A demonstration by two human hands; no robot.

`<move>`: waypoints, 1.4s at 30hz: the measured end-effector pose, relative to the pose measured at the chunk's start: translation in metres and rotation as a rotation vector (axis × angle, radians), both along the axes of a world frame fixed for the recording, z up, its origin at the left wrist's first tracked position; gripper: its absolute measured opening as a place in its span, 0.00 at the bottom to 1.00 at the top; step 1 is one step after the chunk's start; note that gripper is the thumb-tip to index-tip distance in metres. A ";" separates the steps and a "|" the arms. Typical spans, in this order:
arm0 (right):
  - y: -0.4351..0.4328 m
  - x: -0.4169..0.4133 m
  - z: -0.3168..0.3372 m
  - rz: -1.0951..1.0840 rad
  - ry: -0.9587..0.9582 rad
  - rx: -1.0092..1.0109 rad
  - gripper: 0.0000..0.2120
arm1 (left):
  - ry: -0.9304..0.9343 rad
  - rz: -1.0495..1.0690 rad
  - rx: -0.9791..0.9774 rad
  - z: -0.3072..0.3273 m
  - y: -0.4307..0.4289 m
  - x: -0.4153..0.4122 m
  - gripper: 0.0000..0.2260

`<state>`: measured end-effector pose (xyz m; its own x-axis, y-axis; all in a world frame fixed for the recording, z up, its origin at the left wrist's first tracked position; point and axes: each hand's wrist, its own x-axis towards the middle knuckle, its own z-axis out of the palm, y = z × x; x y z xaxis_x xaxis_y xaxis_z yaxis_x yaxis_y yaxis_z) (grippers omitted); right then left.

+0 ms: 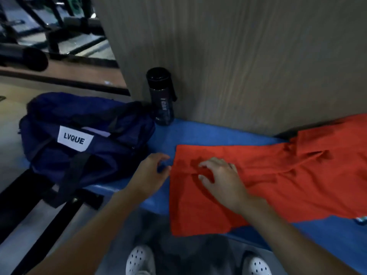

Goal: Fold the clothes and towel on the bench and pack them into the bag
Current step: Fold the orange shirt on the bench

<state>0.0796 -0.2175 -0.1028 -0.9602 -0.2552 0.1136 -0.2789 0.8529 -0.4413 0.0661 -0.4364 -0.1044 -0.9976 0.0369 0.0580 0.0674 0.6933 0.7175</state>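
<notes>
An orange-red shirt lies spread flat across the blue bench, its collar toward the right. My right hand rests on the shirt's left part, fingers bent and pressing into a fold of the cloth. My left hand hovers at the shirt's left edge with fingers loosely curled, thumb close to the hem; whether it touches the cloth is unclear. A navy duffel bag with a white "LVQUE" label sits on the bench's left end, its top partly unzipped.
A dark water bottle stands upright at the back of the bench against a wood-grain panel. Gym equipment fills the far left. My white perforated shoes stand on the floor below the bench's front edge.
</notes>
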 end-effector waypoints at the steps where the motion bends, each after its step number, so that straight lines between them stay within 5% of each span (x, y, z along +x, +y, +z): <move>1: -0.007 -0.003 -0.004 0.004 0.003 0.025 0.16 | -0.026 -0.003 0.010 -0.004 -0.003 -0.001 0.13; 5: -0.022 -0.020 -0.020 0.005 0.079 0.107 0.22 | -0.093 -0.065 0.021 -0.010 -0.006 -0.013 0.18; 10: -0.030 -0.040 -0.021 0.022 0.149 0.097 0.05 | -0.089 -0.178 0.006 -0.009 -0.003 -0.028 0.16; 17: -0.016 -0.036 -0.006 -0.010 0.161 -0.033 0.07 | -0.180 -0.199 0.161 -0.006 0.003 -0.037 0.12; 25: 0.000 -0.033 -0.002 -0.024 0.072 -0.184 0.14 | -0.135 -0.093 0.107 -0.006 0.019 -0.041 0.14; 34: -0.012 -0.056 -0.013 0.035 0.012 0.044 0.26 | -0.041 -0.051 0.175 -0.011 0.030 -0.047 0.02; 42: -0.006 -0.062 0.009 0.049 0.198 -0.278 0.05 | 0.055 -0.104 0.368 0.015 0.032 -0.050 0.07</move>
<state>0.0176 -0.2240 -0.0936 -0.8999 -0.2336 0.3683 -0.4201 0.6912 -0.5879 0.0165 -0.4039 -0.0896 -0.9847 0.1048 0.1393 0.1690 0.3778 0.9103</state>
